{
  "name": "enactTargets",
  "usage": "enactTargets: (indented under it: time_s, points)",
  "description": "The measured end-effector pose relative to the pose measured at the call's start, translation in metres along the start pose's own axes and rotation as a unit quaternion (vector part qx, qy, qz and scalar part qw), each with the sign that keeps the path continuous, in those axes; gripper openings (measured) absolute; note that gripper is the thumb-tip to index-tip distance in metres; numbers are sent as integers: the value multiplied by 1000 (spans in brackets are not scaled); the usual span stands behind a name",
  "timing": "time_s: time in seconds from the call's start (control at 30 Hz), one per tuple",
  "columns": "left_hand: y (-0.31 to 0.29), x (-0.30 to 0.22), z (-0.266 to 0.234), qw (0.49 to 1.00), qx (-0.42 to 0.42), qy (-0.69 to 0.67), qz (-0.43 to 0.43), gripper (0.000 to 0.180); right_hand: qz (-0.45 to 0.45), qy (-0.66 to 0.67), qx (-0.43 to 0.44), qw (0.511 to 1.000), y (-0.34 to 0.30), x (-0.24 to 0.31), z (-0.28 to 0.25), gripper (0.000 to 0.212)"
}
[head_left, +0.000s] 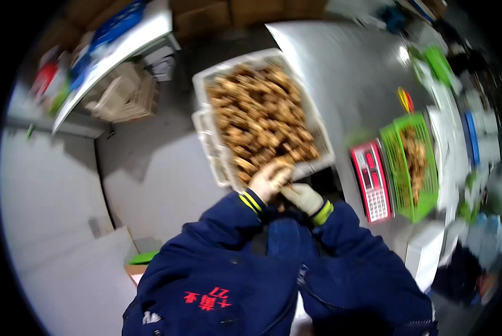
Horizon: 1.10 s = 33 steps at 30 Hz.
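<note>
A white plastic crate (320, 134) is heaped with yellow-brown, knobbly pieces (262, 112) that look like roots; blur hides their exact kind. At the crate's near edge, my gloved left hand (270, 180) is closed around a yellow-brown piece (285, 161). Close beside it on the right is my gloved right hand (304, 198), with its fingers curled in toward the left hand. What those right fingers hold, if anything, is too blurred to make out. Both forearms are in dark blue sleeves with yellow bands at the cuffs.
Right of the crate runs a metal table (340, 67). On it stand a red and white digital scale (371, 182) and a green basket (428, 185) with similar brown pieces (416, 162). A yellow-red object (405, 99) lies behind the basket. Far left is a white shelf (144, 39).
</note>
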<state>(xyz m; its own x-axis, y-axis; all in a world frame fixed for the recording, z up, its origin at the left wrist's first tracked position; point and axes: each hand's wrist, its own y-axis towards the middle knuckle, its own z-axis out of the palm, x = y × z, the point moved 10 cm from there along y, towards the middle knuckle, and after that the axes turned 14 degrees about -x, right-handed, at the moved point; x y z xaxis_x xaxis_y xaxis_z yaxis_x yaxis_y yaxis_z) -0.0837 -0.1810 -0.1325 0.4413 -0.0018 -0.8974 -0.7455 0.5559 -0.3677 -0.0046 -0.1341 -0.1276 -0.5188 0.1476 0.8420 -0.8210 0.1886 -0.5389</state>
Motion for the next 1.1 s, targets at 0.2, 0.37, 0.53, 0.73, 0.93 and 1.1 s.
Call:
enactTargets:
  time_s: [0.2, 0.37, 0.53, 0.73, 0.93, 1.1]
  points:
    - [2, 52, 45, 995, 51, 75, -34, 33, 40, 116, -216, 969, -39, -83, -71, 31]
    - [-4, 70, 58, 982, 109, 46, -145, 36, 234, 136, -373, 887, -67, -226, -113, 32]
    - [-23, 77, 54, 973, 124, 132, -143, 34, 483, 206, -366, 768, -54, -312, -106, 43]
    - [-52, 95, 8, 981, 21, 77, -179, 35, 390, 280, -406, 777, -8, -339, -170, 54]
    - [-107, 110, -81, 974, -113, -15, -195, 35, 478, -55, -194, 855, 18, -368, -118, 27]
    - [-212, 119, -202, 933, -289, -169, -129, 32, 190, -220, 135, 947, 62, -349, 51, 29]
